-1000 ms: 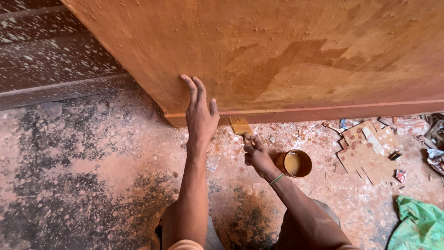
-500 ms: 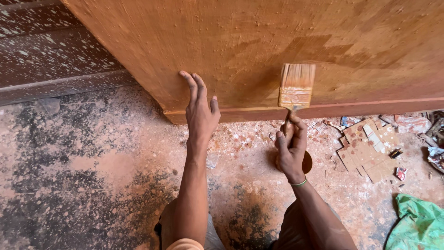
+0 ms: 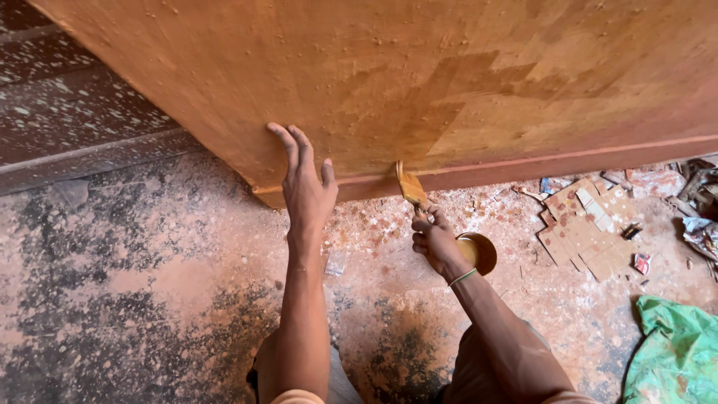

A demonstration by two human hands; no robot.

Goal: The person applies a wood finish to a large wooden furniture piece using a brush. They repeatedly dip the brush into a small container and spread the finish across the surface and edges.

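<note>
Lowered since the earlier frame, the right hand (image 3: 436, 243) is gripping the brush (image 3: 410, 185) closed against the board (image 3: 419, 82) edge at 6 o'clock; the open left hand (image 3: 307, 191) is bracing it, the tin (image 3: 480, 252) sitting nearby.

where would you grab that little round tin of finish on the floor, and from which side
Take the tin by its outer wall, coming from the right or above. It stands upright and open with liquid inside, so a grip on the sides keeps it level. The right hand with the brush blocks its left side.
</note>
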